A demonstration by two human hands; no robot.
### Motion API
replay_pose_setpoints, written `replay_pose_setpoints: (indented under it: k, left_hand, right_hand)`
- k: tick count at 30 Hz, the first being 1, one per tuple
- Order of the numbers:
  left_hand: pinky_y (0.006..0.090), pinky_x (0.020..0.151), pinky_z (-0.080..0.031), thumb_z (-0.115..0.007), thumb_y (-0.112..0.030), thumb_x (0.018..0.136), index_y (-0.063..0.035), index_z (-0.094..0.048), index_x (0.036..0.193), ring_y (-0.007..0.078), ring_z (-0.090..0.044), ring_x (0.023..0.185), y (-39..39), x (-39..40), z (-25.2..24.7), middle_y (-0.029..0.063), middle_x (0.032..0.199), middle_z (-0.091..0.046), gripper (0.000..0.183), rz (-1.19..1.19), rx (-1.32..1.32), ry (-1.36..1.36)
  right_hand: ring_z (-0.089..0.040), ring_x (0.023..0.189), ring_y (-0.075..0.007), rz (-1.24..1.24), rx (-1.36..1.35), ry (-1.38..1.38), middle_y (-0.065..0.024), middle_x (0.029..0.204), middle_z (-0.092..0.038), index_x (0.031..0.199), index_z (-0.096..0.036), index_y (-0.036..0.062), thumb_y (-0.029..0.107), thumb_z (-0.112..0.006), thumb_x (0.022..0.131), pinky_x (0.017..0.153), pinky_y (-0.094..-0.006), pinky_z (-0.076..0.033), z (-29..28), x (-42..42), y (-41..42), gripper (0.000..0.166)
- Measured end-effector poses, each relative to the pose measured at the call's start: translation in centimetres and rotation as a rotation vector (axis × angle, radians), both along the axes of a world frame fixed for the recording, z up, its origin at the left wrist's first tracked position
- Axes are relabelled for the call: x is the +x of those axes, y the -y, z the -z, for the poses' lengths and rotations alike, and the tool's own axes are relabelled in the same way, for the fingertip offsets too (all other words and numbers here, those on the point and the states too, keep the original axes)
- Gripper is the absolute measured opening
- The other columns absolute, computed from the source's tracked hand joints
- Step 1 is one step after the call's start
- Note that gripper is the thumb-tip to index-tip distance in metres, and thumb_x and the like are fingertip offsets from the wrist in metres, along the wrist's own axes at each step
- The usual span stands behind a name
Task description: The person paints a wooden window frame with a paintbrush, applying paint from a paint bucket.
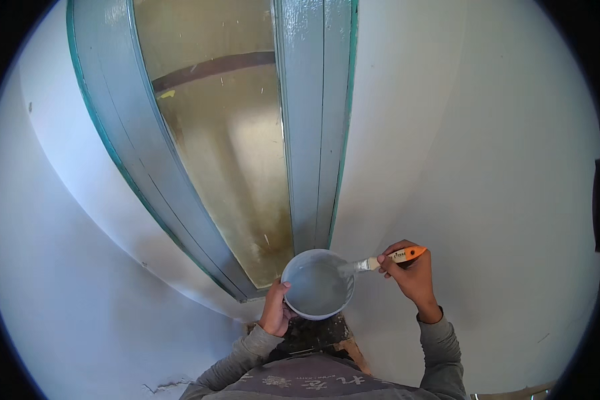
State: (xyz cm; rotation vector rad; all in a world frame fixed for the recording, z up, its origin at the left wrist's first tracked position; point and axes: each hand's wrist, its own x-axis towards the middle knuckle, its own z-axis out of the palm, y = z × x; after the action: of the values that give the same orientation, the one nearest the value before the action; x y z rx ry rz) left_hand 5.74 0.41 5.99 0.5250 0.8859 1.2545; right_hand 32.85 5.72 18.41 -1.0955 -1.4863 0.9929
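My left hand [277, 311] grips the left side of a round white bowl [317, 316], its thumb over the rim. Grey-blue paint [314, 290] lies in the bowl. In my right hand [408, 270] is a paintbrush [389, 258] with a pale wooden handle, an orange end and a metal ferrule. The brush lies nearly level, its bristles at the bowl's right inner wall and coated with paint. Behind the bowl stands a grey-blue painted wooden frame [307, 150] around a yellowish glossy panel [240, 165].
Teal edging [352, 85] runs along the frame's outer sides. White walls [480, 175] stand to the right and left [70, 240]. A dark, paint-spotted surface [320, 332] lies below the bowl. A dark object [599, 205] shows at the far right.
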Motion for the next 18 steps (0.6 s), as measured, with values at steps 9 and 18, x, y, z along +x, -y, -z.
replay_pose_setpoints:
  k: [9, 18]
  left_hand:
    - [0.0403, 0.076, -0.059, -0.053, -0.033, 0.092, -0.0024, -0.039, 0.137, 0.0254, -0.062, 0.108, -0.9, -1.5, -1.6, 0.0135, 0.125, -0.053, 0.057, -0.022, 0.019, -0.013]
    - [0.0390, 0.076, -0.060, -0.056, -0.032, 0.091, -0.0008, -0.035, 0.139, 0.0249, -0.062, 0.107, -1.1, -3.0, -1.0, 0.0143, 0.126, -0.052, 0.061, -0.005, 0.040, 0.022]
  right_hand:
    - [-0.065, 0.060, -0.0117, 0.104, 0.037, -0.037, -0.0081, 0.070, -0.067, 0.086, -0.064, -0.0035, 0.007, -0.075, 0.084, 0.053, -0.0230, -0.052, 0.3, -2.4, 0.4, 0.015]
    - [-0.067, 0.062, -0.0129, 0.153, 0.041, -0.026, -0.0088, 0.073, -0.067, 0.086, -0.063, -0.0038, 0.006, -0.074, 0.084, 0.055, -0.0241, -0.056, 0.3, -3.7, 0.7, 0.014]
